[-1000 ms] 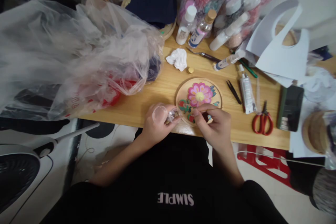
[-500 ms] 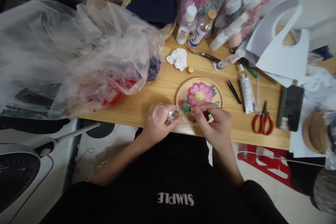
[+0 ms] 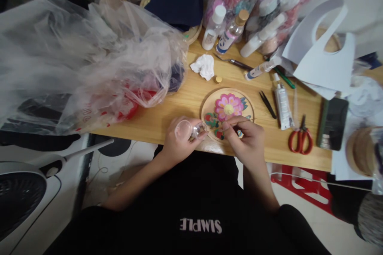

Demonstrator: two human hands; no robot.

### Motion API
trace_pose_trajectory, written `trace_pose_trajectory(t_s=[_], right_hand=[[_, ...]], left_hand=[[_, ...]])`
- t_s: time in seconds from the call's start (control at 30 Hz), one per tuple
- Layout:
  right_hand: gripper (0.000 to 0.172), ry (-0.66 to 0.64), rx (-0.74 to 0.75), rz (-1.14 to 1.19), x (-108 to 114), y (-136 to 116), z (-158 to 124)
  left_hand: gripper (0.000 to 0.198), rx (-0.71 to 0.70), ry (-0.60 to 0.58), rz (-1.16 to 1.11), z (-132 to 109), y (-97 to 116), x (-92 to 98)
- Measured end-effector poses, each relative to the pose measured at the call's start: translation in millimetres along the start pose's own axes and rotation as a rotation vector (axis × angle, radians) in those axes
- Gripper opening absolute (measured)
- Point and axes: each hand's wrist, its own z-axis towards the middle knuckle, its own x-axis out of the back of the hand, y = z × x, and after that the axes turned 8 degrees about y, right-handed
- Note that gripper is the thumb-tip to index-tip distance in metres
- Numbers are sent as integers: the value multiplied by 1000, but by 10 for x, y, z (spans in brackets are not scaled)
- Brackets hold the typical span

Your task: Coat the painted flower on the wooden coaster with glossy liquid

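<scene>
My left hand is closed round a small clear plastic cup whose round clear lid stands open beside it. Small bits, too tiny to name, lie in the cup. Between thumb and fingers, my right hand pinches a thin stick-like tool, its tip pointing at the cup's edge. Behind and partly under the right hand is a round wooden plate with a pink flower, green leaves and red pieces on it. A small blue-and-white piece shows beside the right fingers.
Right of the plate lie black tweezers, a white tube, red-handled pliers and a phone. Crumpled tissue, a gold cap and bottles stand behind. A large plastic bag covers the left.
The thin tool has tilted, its tip now near the cup's edge. The small blue-and-white piece has come into view beside the right fingers. My left hand keeps its hold.
</scene>
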Motion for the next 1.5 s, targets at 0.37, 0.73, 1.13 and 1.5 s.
trace_pose_trajectory(t_s=[0.37,0.73,1.13,1.5], right_hand=[[13,98,-88,149,117,59,-29],[15,247,-13,-141,151,178,59],[18,207,21,-230,97,150,80],[16,209,21,-214,69,165,88]], left_hand=[[19,17,-31,2,-21,-21,15],[17,63,-60,-18,5,-2,14],[17,102,-91,-30,7,2,16],[18,101,-87,-21,1,-5,16]])
